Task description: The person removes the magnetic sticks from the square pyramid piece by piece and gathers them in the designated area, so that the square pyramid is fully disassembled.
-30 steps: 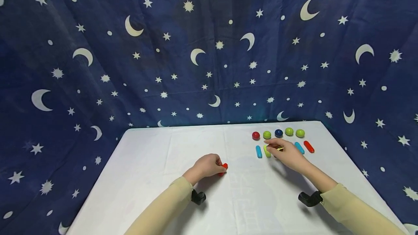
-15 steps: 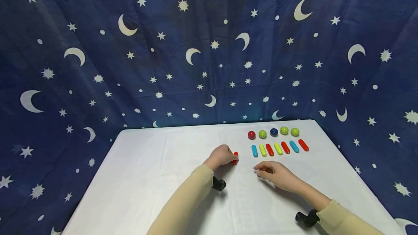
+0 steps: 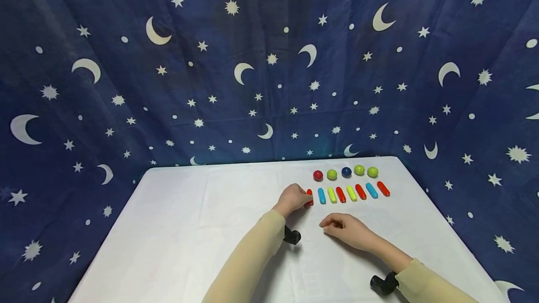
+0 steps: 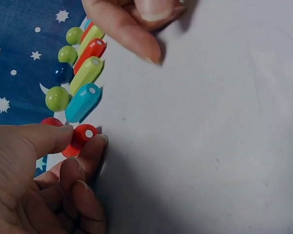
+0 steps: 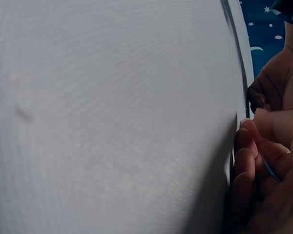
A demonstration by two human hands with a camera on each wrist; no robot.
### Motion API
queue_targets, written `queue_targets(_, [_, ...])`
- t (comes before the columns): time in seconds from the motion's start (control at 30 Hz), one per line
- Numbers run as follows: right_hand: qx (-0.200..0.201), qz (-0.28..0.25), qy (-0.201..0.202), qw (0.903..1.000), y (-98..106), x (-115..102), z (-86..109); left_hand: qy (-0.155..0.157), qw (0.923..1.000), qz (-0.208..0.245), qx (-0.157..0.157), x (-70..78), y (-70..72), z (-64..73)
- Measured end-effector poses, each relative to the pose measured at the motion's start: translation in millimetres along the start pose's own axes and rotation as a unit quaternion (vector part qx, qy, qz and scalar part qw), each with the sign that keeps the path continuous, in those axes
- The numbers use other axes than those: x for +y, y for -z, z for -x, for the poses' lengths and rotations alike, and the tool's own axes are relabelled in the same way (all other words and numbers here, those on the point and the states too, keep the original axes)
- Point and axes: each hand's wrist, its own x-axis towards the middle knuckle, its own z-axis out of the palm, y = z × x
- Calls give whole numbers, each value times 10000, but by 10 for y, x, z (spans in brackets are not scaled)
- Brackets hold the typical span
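My left hand [image 3: 292, 199] pinches a red capsule-shaped piece [image 4: 74, 150] between thumb and fingers. A white dot marks the piece's end. It stands at the left end of a row, beside a blue capsule-shaped piece [image 3: 322, 196]. Yellow-green, red and blue pieces of the same shape continue that row to the right, including a red one [image 3: 383, 189] at the far end. Lower down, my right hand [image 3: 347, 229] rests low over the table, fingers loosely bent, with nothing seen in its grasp. The left wrist view catches its fingertips [image 4: 154, 53] at the top.
Behind the row lies a line of small balls: a red one [image 3: 317, 175], a dark blue one [image 3: 346, 172] and several green ones, such as this ball [image 3: 372, 172]. A white cloth covers the table [image 3: 202, 219]. A blue curtain [image 3: 236, 125] with moons and stars surrounds it.
My left hand has carried the red capsule-shaped piece rightward and away from me to the row's left end. My right hand has drawn back from the row towards me and left.
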Motion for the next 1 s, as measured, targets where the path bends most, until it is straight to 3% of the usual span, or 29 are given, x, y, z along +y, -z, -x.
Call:
queue_targets(0.33, [-73,251,337,9991,3,-25,-46,100,9996,274,23,-12,4,-61])
queue_targets(0.57, [-97,246,325,9991,-22,-40,-67,189,9992,342,-33,-57,91,25])
queue_targets(0.77, [-36,283,106,9995,24,-44,-73,-212,9997,65,-109,-135,289,151])
queue_targets(1.0, [-135,27,-43,9999,73,29,-17,-863,9954,-386,144,-463,589,284])
